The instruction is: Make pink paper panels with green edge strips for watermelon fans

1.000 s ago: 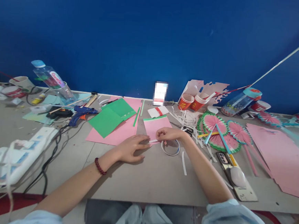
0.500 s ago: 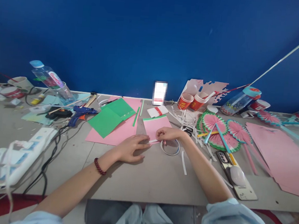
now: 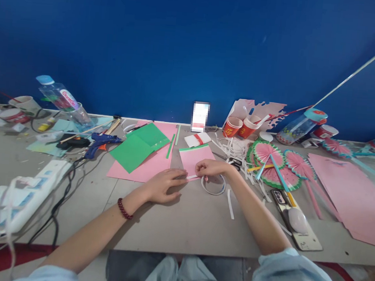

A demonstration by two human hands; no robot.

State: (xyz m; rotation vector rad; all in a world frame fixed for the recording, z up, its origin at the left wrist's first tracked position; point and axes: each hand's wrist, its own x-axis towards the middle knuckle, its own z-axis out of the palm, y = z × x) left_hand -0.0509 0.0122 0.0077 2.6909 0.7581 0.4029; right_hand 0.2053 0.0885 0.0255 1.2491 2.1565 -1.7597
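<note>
A small pink paper [image 3: 195, 156] with a green strip [image 3: 194, 148] along its far edge lies between my hands. White tape [image 3: 192, 176] runs along its near edge. My left hand [image 3: 166, 185] rests with fingers spread, fingertips at the left end of that tape. My right hand [image 3: 209, 169] is closed in a pinch at the tape's other end; its fingertips partly hide what they grip. A white tape roll [image 3: 214, 193] lies on the table just below the right hand. One loose white strip [image 3: 231, 204] is to its right.
Green sheets [image 3: 140, 145] overlap a large pink sheet [image 3: 123, 170] on the left, near a blue glue gun [image 3: 99, 143] and a power strip [image 3: 38, 196]. Rightward are paper scraps [image 3: 232, 146], watermelon paper fans [image 3: 269, 155], a phone [image 3: 309, 236] and pink sheets [image 3: 349, 188]. A phone screen [image 3: 199, 116] stands behind.
Almost nothing differs. Both hands keep their places at the near edge of the small pink paper; the left hand may have shifted very slightly.
</note>
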